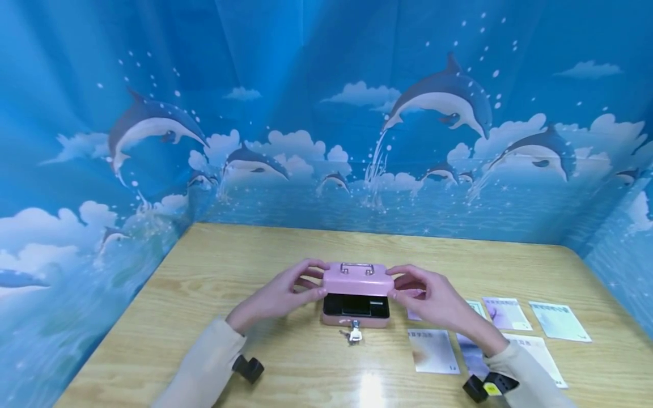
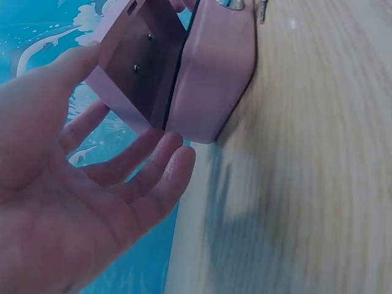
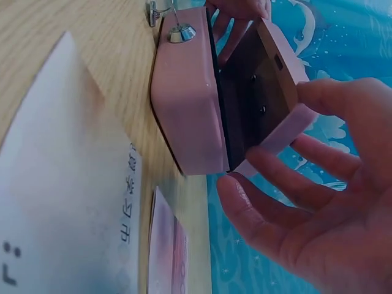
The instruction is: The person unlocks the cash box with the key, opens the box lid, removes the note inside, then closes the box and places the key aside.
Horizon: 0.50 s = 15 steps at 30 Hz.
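A small pink cash box (image 1: 331,320) stands on the table with its lid (image 1: 359,283) tilted partway up. The left hand (image 1: 283,290) holds the lid's left end, thumb at the front edge and fingers along the side. At the opposite end, the right hand (image 1: 433,297) grips the lid in much the same way. A metal carry handle (image 1: 357,266) sits on top of the lid. Under it shows the black interior (image 1: 336,304). From the front lock (image 3: 182,33) hangs a key bunch with a pale tag (image 1: 355,333).
On the wooden table (image 1: 214,266), several printed paper notes lie right of the box, such as a greenish one (image 1: 559,321) and a brownish one (image 1: 433,350). The right forearm passes over some of them. A blue dolphin-print curtain (image 1: 326,113) borders the table's back and sides.
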Available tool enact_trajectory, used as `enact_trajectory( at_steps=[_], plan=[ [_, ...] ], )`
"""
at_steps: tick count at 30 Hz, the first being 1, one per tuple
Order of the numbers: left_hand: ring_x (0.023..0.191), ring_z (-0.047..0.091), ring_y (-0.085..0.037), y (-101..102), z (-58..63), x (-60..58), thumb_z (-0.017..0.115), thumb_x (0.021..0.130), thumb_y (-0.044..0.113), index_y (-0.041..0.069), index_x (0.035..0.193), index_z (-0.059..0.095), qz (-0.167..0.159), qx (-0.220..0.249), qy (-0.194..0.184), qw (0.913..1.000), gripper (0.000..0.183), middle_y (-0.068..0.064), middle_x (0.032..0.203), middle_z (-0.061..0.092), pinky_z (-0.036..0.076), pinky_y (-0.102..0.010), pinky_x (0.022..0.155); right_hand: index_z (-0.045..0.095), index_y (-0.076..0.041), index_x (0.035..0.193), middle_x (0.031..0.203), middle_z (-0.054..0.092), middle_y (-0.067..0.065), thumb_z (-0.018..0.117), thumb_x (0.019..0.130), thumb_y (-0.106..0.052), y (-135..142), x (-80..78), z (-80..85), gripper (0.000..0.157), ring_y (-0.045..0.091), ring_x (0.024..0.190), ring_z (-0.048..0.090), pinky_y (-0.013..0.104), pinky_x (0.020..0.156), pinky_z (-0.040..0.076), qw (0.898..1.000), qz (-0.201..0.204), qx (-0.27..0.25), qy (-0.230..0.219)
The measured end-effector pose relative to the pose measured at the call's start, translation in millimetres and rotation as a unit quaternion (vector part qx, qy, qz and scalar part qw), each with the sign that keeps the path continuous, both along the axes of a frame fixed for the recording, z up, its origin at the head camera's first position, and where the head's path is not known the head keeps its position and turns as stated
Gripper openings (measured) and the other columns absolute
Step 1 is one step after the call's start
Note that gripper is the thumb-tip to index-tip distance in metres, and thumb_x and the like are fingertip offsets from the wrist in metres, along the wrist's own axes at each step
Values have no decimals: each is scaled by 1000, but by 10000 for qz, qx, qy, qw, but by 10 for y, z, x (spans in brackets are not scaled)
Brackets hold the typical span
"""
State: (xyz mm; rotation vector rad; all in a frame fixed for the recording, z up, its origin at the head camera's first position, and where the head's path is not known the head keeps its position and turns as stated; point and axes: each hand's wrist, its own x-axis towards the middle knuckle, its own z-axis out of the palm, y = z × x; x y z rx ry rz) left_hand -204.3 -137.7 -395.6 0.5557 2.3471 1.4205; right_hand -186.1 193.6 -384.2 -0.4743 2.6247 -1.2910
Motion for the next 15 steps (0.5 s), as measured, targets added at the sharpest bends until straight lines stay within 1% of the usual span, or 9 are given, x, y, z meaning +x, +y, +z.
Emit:
enact_trajectory(
  at_steps=[5, 7, 9, 13, 15],
  plan=[
    [126, 62, -27, -13, -18, 16, 73, 94, 34, 25, 143, 51, -131, -1, 21, 9999, 55, -6, 148, 56, 54, -44, 107, 63, -19, 133, 120, 73, 6, 75, 93, -33, 6, 29, -32, 44, 25, 112, 70, 44, 97, 60, 9999, 67, 69, 60],
    [126, 62, -28, -17, -18, 27, 76, 92, 33, 23, 143, 52, -182, -4, 43, 9998, 57, -7, 149, 55, 55, -43, 106, 64, -19, 132, 120, 73, 5, 76, 92, -34, 3, 41, -49, 45, 24, 113, 69, 44, 97, 60, 9999, 114, 70, 72],
    [125, 62, -28, -21, -25, 37, 78, 90, 32, 22, 141, 53, -219, -31, 80, 9997, 58, -8, 149, 55, 56, -42, 105, 65, -19, 131, 121, 73, 5, 78, 90, -34, -1, 52, -69, 46, 25, 113, 69, 42, 96, 60, 9998, 175, 65, 77],
    [125, 62, -30, -29, -66, 57, 80, 88, 30, 22, 140, 55, -286, -105, 111, 9995, 59, -8, 149, 54, 57, -42, 103, 65, -16, 130, 124, 71, 9, 81, 87, -30, 6, 67, -107, 48, 29, 114, 69, 29, 89, 62, 9994, 359, -2, -20],
    [125, 62, -30, -33, -90, 61, 81, 87, 30, 22, 140, 55, -302, -143, 112, 9994, 60, -8, 149, 54, 57, -41, 102, 65, -15, 130, 126, 70, 12, 81, 86, -27, 12, 70, -124, 48, 31, 114, 69, 25, 88, 61, 9989, 458, -30, -75]
  ],
)
